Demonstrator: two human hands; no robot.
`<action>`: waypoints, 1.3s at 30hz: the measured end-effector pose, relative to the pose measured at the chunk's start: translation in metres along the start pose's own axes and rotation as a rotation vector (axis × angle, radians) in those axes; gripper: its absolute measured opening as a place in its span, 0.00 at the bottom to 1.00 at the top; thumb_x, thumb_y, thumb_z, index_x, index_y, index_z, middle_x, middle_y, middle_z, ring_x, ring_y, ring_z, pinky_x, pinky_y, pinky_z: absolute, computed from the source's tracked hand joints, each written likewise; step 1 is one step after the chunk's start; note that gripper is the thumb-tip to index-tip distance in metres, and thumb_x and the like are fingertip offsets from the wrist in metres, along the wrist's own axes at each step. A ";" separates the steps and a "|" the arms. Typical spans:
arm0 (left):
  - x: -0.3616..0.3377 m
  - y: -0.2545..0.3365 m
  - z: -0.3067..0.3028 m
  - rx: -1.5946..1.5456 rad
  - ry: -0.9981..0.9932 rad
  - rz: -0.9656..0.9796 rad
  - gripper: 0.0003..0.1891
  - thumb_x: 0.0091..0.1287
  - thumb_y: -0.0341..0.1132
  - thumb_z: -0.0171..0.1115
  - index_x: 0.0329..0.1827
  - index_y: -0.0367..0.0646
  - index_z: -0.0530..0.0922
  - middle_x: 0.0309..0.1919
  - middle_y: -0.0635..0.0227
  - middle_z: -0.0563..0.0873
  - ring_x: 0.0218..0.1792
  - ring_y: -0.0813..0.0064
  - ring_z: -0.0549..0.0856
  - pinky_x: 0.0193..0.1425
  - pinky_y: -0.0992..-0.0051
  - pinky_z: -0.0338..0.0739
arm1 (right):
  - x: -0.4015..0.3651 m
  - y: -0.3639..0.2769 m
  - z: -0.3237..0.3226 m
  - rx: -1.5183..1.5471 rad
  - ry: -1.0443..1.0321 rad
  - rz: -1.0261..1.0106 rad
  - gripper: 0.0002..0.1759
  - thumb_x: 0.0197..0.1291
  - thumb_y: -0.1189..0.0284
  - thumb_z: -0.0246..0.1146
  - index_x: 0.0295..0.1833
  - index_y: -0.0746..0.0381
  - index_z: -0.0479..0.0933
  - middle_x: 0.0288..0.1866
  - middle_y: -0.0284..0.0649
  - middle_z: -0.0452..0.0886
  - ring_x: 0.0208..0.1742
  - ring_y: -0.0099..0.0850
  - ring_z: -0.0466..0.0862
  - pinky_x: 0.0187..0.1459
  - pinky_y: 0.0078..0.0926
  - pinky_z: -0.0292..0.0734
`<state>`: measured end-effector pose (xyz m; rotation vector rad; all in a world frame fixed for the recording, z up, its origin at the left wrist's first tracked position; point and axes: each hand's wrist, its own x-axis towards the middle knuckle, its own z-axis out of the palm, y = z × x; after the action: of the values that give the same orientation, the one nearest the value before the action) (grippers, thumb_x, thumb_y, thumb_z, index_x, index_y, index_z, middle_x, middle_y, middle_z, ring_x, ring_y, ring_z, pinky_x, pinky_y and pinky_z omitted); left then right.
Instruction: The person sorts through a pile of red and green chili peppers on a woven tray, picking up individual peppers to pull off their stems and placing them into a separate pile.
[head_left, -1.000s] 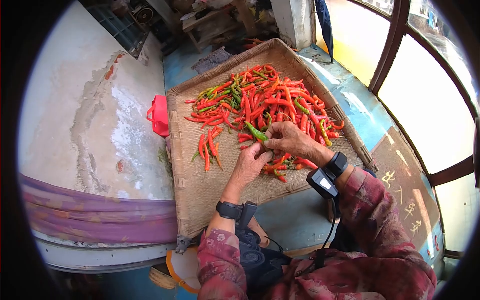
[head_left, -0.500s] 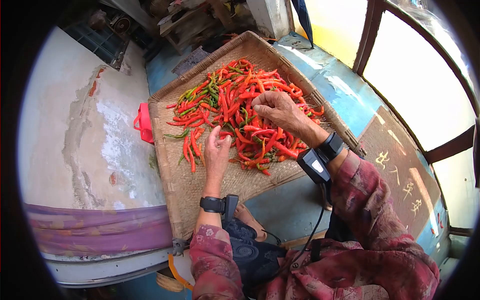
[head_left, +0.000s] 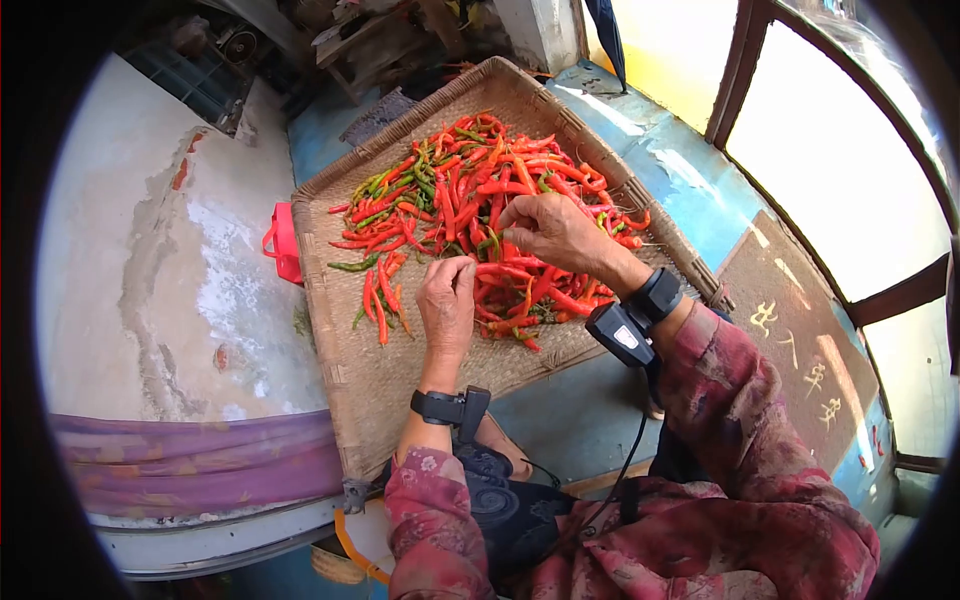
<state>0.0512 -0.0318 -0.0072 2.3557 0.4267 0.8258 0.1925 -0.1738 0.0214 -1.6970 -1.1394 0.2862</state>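
Many red peppers (head_left: 465,190), with some green peppers (head_left: 425,180) at the pile's left side, lie heaped in a woven tray (head_left: 350,365). My left hand (head_left: 447,308) is at the pile's near edge, its thumb and fingers pressed together beside a red pepper; what they hold, if anything, is hidden. Over the right part of the pile, my right hand (head_left: 555,232) has its thumb and fingers pinched together. Nothing between its fingertips can be made out. The two hands are close but apart.
A pink-red bag (head_left: 284,245) is between the tray's left edge and the wall (head_left: 180,260). Purple cloth (head_left: 200,460) hangs at the lower left. A mat with yellow characters (head_left: 790,340) lies on the right. Windows line the right side; a wooden stand is beyond the tray.
My left hand has moved right toward my right hand, and its fingers have closed. My right hand has shifted slightly down and left, staying pinched.
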 end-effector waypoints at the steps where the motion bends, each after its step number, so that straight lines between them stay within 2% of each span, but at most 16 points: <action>1: 0.001 -0.006 -0.004 0.004 0.023 -0.004 0.05 0.61 0.29 0.61 0.37 0.37 0.79 0.29 0.63 0.80 0.30 0.69 0.81 0.35 0.73 0.74 | -0.001 0.003 0.004 -0.149 -0.077 -0.011 0.13 0.54 0.71 0.61 0.45 0.64 0.75 0.28 0.43 0.77 0.31 0.34 0.79 0.34 0.30 0.75; 2: 0.003 -0.013 -0.010 0.006 0.029 -0.003 0.05 0.61 0.29 0.61 0.37 0.37 0.79 0.29 0.63 0.80 0.30 0.69 0.81 0.35 0.73 0.74 | -0.006 0.015 0.020 -0.475 -0.145 -0.075 0.14 0.55 0.68 0.59 0.45 0.63 0.75 0.36 0.48 0.77 0.37 0.43 0.80 0.39 0.39 0.75; 5: 0.009 -0.033 -0.031 -0.151 0.162 -0.080 0.06 0.65 0.30 0.59 0.39 0.36 0.79 0.29 0.74 0.80 0.28 0.86 0.77 0.33 0.84 0.73 | -0.011 0.007 0.027 -0.551 -0.259 -0.011 0.12 0.54 0.68 0.58 0.42 0.64 0.73 0.41 0.50 0.76 0.42 0.47 0.79 0.41 0.45 0.73; 8: 0.013 -0.056 -0.056 -0.195 0.302 -0.224 0.07 0.65 0.31 0.58 0.41 0.35 0.78 0.29 0.74 0.80 0.29 0.86 0.78 0.32 0.84 0.73 | -0.012 0.006 0.023 -0.611 -0.273 -0.001 0.10 0.51 0.70 0.58 0.37 0.64 0.72 0.38 0.49 0.77 0.40 0.46 0.79 0.39 0.45 0.74; 9: 0.013 -0.057 -0.064 -0.265 0.334 -0.347 0.08 0.61 0.31 0.61 0.41 0.37 0.78 0.33 0.64 0.81 0.33 0.76 0.80 0.39 0.75 0.75 | -0.010 0.006 0.022 -0.643 -0.280 0.031 0.09 0.51 0.71 0.58 0.37 0.64 0.72 0.35 0.48 0.78 0.39 0.47 0.79 0.38 0.45 0.74; 10: 0.011 -0.061 -0.069 -0.260 0.340 -0.343 0.08 0.61 0.31 0.61 0.41 0.37 0.78 0.33 0.64 0.81 0.33 0.76 0.80 0.39 0.75 0.75 | -0.009 0.006 0.021 -0.672 -0.288 0.064 0.09 0.50 0.72 0.58 0.36 0.64 0.71 0.33 0.47 0.78 0.38 0.47 0.80 0.37 0.46 0.74; 12: 0.004 -0.069 -0.069 0.692 0.429 0.024 0.12 0.59 0.31 0.61 0.45 0.38 0.77 0.41 0.57 0.80 0.45 0.66 0.79 0.50 0.66 0.72 | -0.013 0.007 0.021 -0.722 -0.263 0.052 0.07 0.50 0.73 0.57 0.35 0.64 0.72 0.29 0.46 0.78 0.35 0.46 0.81 0.35 0.45 0.74; 13: 0.002 -0.067 -0.066 0.515 0.292 -0.134 0.17 0.56 0.31 0.62 0.49 0.39 0.76 0.45 0.55 0.78 0.53 0.60 0.74 0.58 0.62 0.66 | -0.016 0.013 0.024 -0.795 -0.282 0.057 0.06 0.51 0.73 0.57 0.34 0.63 0.73 0.29 0.46 0.79 0.34 0.45 0.81 0.34 0.44 0.75; 17: -0.002 -0.035 -0.023 -0.007 -0.202 -0.203 0.16 0.57 0.28 0.61 0.50 0.42 0.76 0.44 0.57 0.79 0.47 0.59 0.78 0.50 0.66 0.73 | -0.015 0.019 0.033 -0.981 -0.298 0.012 0.05 0.49 0.75 0.59 0.31 0.61 0.80 0.30 0.44 0.82 0.35 0.40 0.84 0.32 0.37 0.78; 18: -0.006 -0.030 -0.009 0.073 -0.249 -0.062 0.16 0.56 0.27 0.61 0.50 0.41 0.76 0.41 0.57 0.79 0.44 0.59 0.79 0.48 0.66 0.74 | -0.014 0.020 0.033 -0.984 -0.299 0.007 0.05 0.49 0.75 0.59 0.31 0.61 0.80 0.30 0.44 0.82 0.35 0.40 0.84 0.32 0.37 0.78; 20: -0.017 -0.025 0.011 0.251 -0.349 0.155 0.18 0.54 0.25 0.62 0.49 0.40 0.75 0.37 0.55 0.78 0.42 0.56 0.79 0.47 0.63 0.75 | -0.015 0.022 0.034 -0.954 -0.348 0.003 0.04 0.48 0.75 0.59 0.31 0.61 0.78 0.28 0.44 0.82 0.33 0.41 0.84 0.30 0.38 0.77; 24: -0.027 -0.031 0.033 0.464 -0.363 0.129 0.18 0.52 0.24 0.62 0.47 0.42 0.75 0.37 0.56 0.76 0.42 0.55 0.77 0.45 0.61 0.74 | -0.012 0.017 0.027 -0.853 -0.137 -0.129 0.05 0.49 0.76 0.59 0.34 0.64 0.74 0.27 0.47 0.80 0.30 0.44 0.83 0.28 0.41 0.75; 28: -0.023 -0.037 0.034 0.581 -0.263 0.206 0.16 0.50 0.24 0.63 0.44 0.43 0.75 0.37 0.57 0.76 0.41 0.57 0.77 0.43 0.62 0.74 | 0.001 0.009 0.023 -0.414 -0.014 0.006 0.08 0.52 0.76 0.55 0.39 0.65 0.68 0.26 0.53 0.77 0.31 0.51 0.80 0.31 0.45 0.73; 34: -0.013 -0.029 0.018 0.402 -0.176 0.326 0.10 0.55 0.27 0.60 0.41 0.40 0.78 0.37 0.59 0.77 0.42 0.61 0.77 0.43 0.66 0.76 | 0.005 0.005 0.017 -0.061 0.181 -0.008 0.08 0.54 0.75 0.58 0.37 0.66 0.68 0.25 0.50 0.77 0.31 0.48 0.80 0.32 0.39 0.74; 36: -0.009 -0.023 0.009 0.345 -0.204 0.345 0.15 0.56 0.27 0.60 0.48 0.41 0.78 0.37 0.59 0.79 0.41 0.61 0.79 0.44 0.66 0.76 | 0.006 0.001 0.015 -0.043 0.231 -0.003 0.09 0.53 0.75 0.57 0.40 0.67 0.69 0.24 0.49 0.77 0.30 0.46 0.80 0.33 0.38 0.74; 39: -0.011 -0.014 0.003 0.222 -0.123 0.228 0.14 0.59 0.27 0.59 0.49 0.40 0.77 0.38 0.56 0.81 0.41 0.57 0.80 0.44 0.63 0.76 | 0.006 0.000 0.013 -0.005 0.324 0.020 0.13 0.52 0.75 0.57 0.43 0.70 0.72 0.24 0.51 0.77 0.29 0.45 0.80 0.33 0.39 0.73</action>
<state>0.0437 -0.0279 -0.0231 2.6816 0.2090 0.7623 0.1870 -0.1605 0.0176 -1.6868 -0.8840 0.0173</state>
